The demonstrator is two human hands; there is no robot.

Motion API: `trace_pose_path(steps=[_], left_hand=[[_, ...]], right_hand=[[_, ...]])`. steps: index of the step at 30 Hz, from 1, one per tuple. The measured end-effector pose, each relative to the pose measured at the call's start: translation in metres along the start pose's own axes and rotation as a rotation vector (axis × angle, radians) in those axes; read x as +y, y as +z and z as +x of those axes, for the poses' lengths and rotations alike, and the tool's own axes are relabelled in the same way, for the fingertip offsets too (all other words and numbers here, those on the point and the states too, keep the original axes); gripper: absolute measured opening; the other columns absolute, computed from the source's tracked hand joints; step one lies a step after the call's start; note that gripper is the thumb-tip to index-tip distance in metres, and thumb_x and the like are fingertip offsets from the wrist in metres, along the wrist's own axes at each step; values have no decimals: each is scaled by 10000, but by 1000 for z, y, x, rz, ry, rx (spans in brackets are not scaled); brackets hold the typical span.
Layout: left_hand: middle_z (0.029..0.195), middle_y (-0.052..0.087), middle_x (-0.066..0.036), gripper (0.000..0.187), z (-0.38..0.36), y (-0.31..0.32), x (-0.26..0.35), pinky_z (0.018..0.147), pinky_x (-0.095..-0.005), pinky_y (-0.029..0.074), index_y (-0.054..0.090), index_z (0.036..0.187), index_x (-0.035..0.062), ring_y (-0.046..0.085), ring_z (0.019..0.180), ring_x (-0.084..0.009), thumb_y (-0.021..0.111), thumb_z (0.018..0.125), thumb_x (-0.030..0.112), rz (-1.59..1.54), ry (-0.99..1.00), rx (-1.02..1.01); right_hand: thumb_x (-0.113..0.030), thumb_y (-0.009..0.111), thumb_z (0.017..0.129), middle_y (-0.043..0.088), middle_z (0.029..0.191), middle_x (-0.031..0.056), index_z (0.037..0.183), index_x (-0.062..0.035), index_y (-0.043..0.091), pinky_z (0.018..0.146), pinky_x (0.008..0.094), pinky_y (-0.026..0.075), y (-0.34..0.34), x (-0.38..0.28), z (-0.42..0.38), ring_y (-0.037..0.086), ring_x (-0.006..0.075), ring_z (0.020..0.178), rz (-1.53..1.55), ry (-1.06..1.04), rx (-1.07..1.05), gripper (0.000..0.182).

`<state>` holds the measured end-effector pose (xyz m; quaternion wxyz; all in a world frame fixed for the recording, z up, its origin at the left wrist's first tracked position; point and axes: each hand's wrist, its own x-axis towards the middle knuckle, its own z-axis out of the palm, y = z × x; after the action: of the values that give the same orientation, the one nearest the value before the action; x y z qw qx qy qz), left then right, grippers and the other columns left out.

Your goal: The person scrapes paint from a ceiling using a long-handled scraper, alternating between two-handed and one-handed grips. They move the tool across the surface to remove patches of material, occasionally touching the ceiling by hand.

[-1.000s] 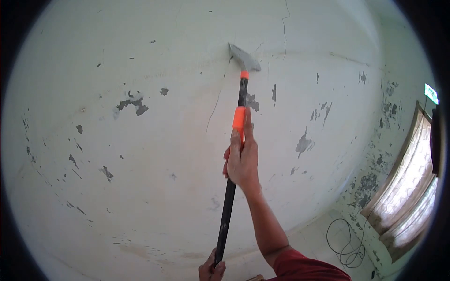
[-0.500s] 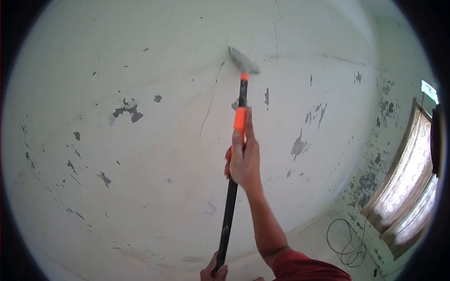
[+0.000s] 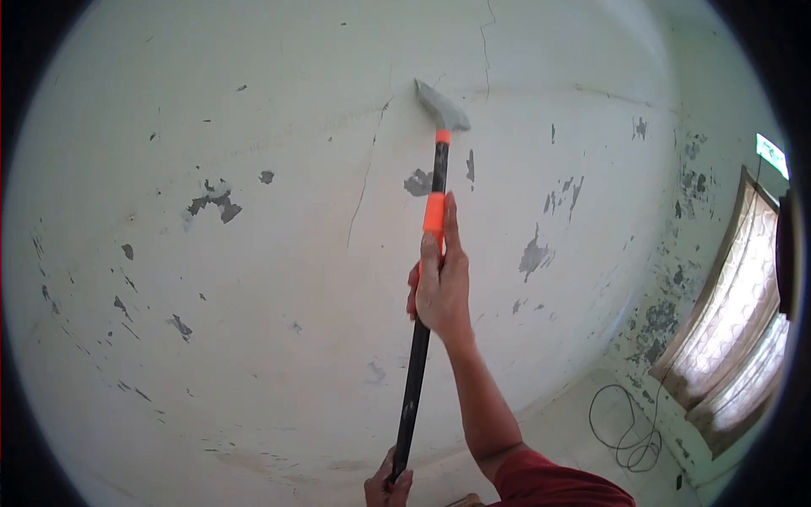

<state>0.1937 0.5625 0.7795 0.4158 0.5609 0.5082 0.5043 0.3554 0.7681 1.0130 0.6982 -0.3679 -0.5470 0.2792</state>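
A long black pole [image 3: 412,384] with orange collars runs up the middle of the view. At its top a wide grey scraper blade [image 3: 442,106] lies against the pale, peeling wall [image 3: 279,338]. My right hand [image 3: 442,283] is wrapped round the upper part of the pole, just below and over the orange sleeve, with one finger stretched along it. Low in the view, my left hand [image 3: 389,484] grips the pole near its bottom end, partly cut off by the frame edge.
Grey bare patches and thin cracks mark the wall. At the right hang curtains [image 3: 726,329] over a bright window, with a lit panel [image 3: 772,155] above. A coiled dark cable [image 3: 627,431] lies on the tiled floor [image 3: 583,414] at the lower right.
The wall's patches and the window have shifted slightly left in view, while the blade and pole stay nearly in place, so the blade now sits a little further right along the wall.
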Motion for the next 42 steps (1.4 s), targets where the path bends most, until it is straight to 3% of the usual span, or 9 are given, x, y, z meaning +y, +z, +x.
trace_pose_path(steps=[3, 7, 9, 16, 18, 25, 28, 30, 42], left_hand=[[723, 405, 69, 585, -6, -3, 2, 545, -236, 327, 445, 1559, 11, 357, 612, -63, 570, 1030, 228, 40, 52, 1], [719, 396, 71, 585, -17, -9, -3, 539, -243, 322, 437, 1562, 11, 353, 608, -65, 573, 1030, 213, -76, 96, -1], [718, 395, 73, 582, -1, -2, -15, 538, -242, 318, 439, 1560, 9, 352, 609, -61, 574, 1030, 209, -27, 129, 15], [715, 406, 68, 551, -2, 4, 15, 540, -242, 309, 471, 1537, 6, 349, 617, -58, 575, 1028, 188, -31, 120, 3], [717, 407, 66, 542, 5, 6, 5, 538, -248, 306, 471, 1535, 6, 350, 619, -58, 569, 1031, 181, -48, 109, -6], [746, 416, 73, 548, 13, 10, 16, 550, -237, 312, 462, 1540, -1, 345, 630, -61, 567, 1034, 181, 36, 135, -52], [752, 410, 76, 550, 7, 10, 8, 554, -239, 317, 461, 1540, 1, 348, 639, -69, 567, 1032, 182, -4, 104, -19], [749, 406, 78, 553, 24, 19, 5, 551, -237, 314, 460, 1540, -3, 349, 636, -62, 567, 1030, 181, -18, 165, -3], [721, 377, 64, 550, 41, 31, 16, 535, -242, 305, 448, 1548, 1, 325, 613, -62, 574, 1051, 201, 113, 162, -97]], right_hand=[[-302, 347, 1131, 446, 556, 10, 1671, -152, 118, 305, 296, 421, -2, -7, 10, 421, 104, 335, 25, 1, 52, 605], [-299, 346, 1130, 448, 556, 16, 1671, -146, 109, 307, 295, 424, -1, 1, -4, 429, 105, 337, 61, -22, 37, 610], [-216, 324, 1130, 456, 605, 13, 1674, -185, 30, 323, 288, 453, -3, 12, -4, 448, 100, 380, 30, -31, -14, 620], [-217, 325, 1131, 454, 602, 16, 1674, -192, 19, 327, 296, 450, -16, -3, 14, 450, 104, 377, 0, 26, 3, 625], [-305, 334, 1131, 428, 546, 11, 1675, -177, 92, 301, 278, 415, -12, 14, 9, 455, 103, 346, 60, -37, 45, 609], [-229, 324, 1135, 445, 604, 18, 1675, -196, 24, 328, 295, 454, -28, -9, 23, 438, 108, 368, -3, 21, 23, 619], [-230, 322, 1135, 446, 607, 22, 1674, -183, 21, 326, 295, 454, -26, 9, 12, 452, 108, 373, 53, 20, 8, 619], [-314, 336, 1128, 449, 559, 16, 1672, -147, 104, 308, 296, 429, -26, 11, 23, 448, 102, 347, 7, -39, 110, 614], [-328, 327, 1127, 451, 539, 20, 1667, -106, 86, 309, 298, 430, -51, 4, 49, 441, 112, 329, -15, -41, 120, 631]])
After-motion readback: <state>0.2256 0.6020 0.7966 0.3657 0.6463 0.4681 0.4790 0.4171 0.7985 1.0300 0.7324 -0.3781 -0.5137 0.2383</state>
